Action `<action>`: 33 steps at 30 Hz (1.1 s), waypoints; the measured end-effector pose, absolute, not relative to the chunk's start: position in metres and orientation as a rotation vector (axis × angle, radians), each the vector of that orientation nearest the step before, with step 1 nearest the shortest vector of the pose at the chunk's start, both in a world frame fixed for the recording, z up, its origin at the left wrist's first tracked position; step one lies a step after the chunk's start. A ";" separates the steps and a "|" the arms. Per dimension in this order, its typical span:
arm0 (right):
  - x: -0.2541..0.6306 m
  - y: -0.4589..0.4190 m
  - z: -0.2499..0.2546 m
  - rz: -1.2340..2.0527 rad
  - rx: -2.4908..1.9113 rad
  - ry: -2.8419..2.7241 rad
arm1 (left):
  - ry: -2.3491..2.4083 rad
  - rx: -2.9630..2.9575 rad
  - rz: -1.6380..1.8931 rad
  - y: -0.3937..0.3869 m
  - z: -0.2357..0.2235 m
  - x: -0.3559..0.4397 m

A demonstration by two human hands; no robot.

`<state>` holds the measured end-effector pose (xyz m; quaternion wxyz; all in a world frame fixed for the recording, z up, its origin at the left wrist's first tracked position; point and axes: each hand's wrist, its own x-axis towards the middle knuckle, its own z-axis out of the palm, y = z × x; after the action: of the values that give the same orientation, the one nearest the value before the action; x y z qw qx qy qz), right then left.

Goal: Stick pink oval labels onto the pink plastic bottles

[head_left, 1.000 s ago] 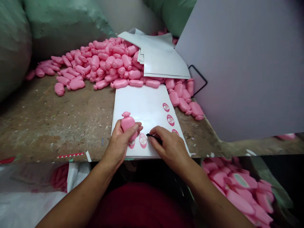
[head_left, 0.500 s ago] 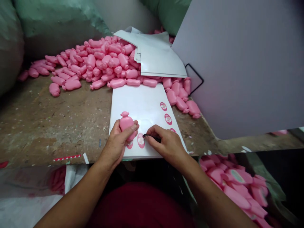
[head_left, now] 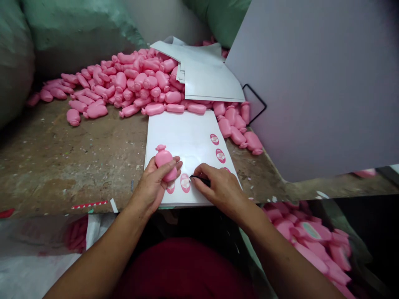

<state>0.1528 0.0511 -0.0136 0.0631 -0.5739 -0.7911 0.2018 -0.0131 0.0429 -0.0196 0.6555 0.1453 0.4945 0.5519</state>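
Observation:
My left hand is closed round a small pink plastic bottle, its thumb across the front and the narrow neck pointing up and away. In my right hand a slim black pointed tool is pinched; its exact kind I cannot make out. The tool's tip is at the right edge of an oval pink sticker on the white sticker sheet. Another sticker lies partly hidden below the bottle. Along the sheet's right side run more oval stickers, the lowest partly covered by my right hand.
A large heap of pink bottles lies behind the sheet, with loose white sheets on top. A grey panel stands at right. Green sacks are behind. Below the bench edge, more pink bottles fill a bag at right.
My right hand has brought the black tool's tip leftward to the sticker's edge. My left hand keeps holding the bottle, tilted slightly more to the left. The view has shifted a little.

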 end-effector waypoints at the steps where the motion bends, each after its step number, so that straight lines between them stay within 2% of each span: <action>1: 0.153 0.051 -0.012 0.571 -1.733 -2.422 | 1.116 0.324 1.254 0.043 -0.020 -0.013; 6: 0.152 0.051 -0.014 0.433 -1.718 -2.536 | 1.099 0.315 1.265 0.043 -0.020 -0.013; 12: 0.144 0.049 -0.029 0.419 -1.728 -2.289 | 1.095 0.324 1.263 0.042 -0.020 -0.014; 14: 0.146 0.049 -0.032 0.572 -1.720 -2.142 | 1.083 0.329 1.271 0.042 -0.022 -0.015; 18: 0.158 0.052 -0.026 1.152 -1.502 -1.666 | 1.101 0.361 1.267 0.043 -0.025 -0.016; 20: 0.163 0.054 -0.019 1.318 -1.377 -1.463 | 1.104 0.405 1.268 0.042 -0.025 -0.016; 24: 0.163 0.053 -0.004 1.374 -1.282 -1.395 | 1.030 0.528 1.208 0.033 -0.018 -0.013; 33: 0.153 0.037 0.008 1.401 -1.205 -1.511 | 0.764 0.377 1.021 0.011 0.004 -0.006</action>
<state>0.1527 0.0375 0.0083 0.3687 -0.4692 -0.5884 0.5456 -0.0064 0.0112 0.0042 0.7870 0.1749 0.3546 0.4737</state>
